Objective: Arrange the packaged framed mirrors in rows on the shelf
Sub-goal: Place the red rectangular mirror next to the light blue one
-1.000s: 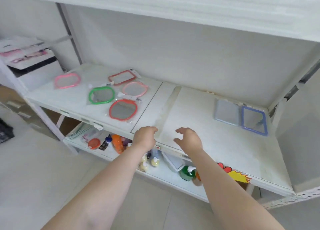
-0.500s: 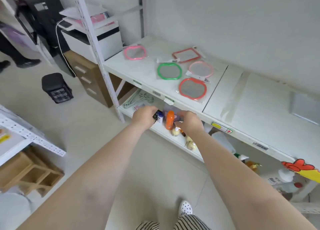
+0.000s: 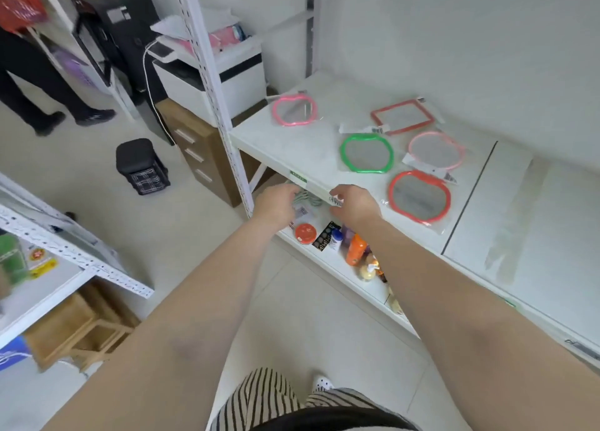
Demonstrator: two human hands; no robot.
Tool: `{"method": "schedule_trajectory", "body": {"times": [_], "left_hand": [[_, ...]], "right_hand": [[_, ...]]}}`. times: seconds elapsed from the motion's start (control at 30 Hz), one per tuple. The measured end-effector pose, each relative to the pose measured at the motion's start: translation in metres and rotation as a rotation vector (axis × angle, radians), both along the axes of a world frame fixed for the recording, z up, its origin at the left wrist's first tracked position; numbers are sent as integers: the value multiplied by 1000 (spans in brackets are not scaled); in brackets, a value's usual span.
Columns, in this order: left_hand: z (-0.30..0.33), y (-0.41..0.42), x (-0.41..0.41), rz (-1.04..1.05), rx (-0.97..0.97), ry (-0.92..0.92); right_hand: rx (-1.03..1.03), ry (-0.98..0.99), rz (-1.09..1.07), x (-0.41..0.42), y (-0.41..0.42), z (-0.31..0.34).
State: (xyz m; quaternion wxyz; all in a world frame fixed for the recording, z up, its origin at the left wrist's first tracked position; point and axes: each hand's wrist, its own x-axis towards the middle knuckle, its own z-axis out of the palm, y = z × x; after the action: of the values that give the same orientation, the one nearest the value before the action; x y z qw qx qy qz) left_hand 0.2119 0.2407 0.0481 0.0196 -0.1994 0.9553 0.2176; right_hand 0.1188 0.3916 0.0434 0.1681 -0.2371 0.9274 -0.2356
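Several packaged framed mirrors lie flat on the white shelf (image 3: 292,145): a pink apple-shaped one (image 3: 293,110) at the back left, a red square one (image 3: 402,116), a green one (image 3: 367,152), a pale pink one (image 3: 436,150) and a red apple-shaped one (image 3: 419,196) near the front edge. My left hand (image 3: 276,203) and my right hand (image 3: 354,203) hover at the shelf's front edge, left of the red apple mirror. Fingers of both are loosely curled and hold nothing.
The lower shelf (image 3: 328,261) carries an orange bottle (image 3: 355,248), a red-lidded jar (image 3: 305,233) and other small goods. A printer (image 3: 214,73) on a wooden drawer unit (image 3: 198,157) stands left of the upright post (image 3: 214,99). A black stool (image 3: 140,166) and a person's legs (image 3: 39,83) are on the floor.
My view has swung left and down from the shelf's right half to its left half. Both hands have moved left along the front edge, staying empty.
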Motion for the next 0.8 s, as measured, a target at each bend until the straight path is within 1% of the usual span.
{"method": "schedule_trajectory", "body": {"times": [0.13,0.2,0.33,0.5,0.6,0.8], "left_hand": [[-1,-38,-35,28,22,7],[-1,-52,-60,5,42,16],[-2,-84,-120,-94,41,48],[-4,-128,-184,-319,-33,15],[-1,-151,-215,-415,-54,4],[7,-155,-281,-547,-32,34]], "right_hand": [[23,36,37,-30,-34,-3],[38,51,4,-50,-45,-4],[50,59,-147,-88,-62,-4],[55,55,-371,-120,-83,-3],[49,31,-503,-129,-91,1],[69,20,-696,-151,-86,6]]}}
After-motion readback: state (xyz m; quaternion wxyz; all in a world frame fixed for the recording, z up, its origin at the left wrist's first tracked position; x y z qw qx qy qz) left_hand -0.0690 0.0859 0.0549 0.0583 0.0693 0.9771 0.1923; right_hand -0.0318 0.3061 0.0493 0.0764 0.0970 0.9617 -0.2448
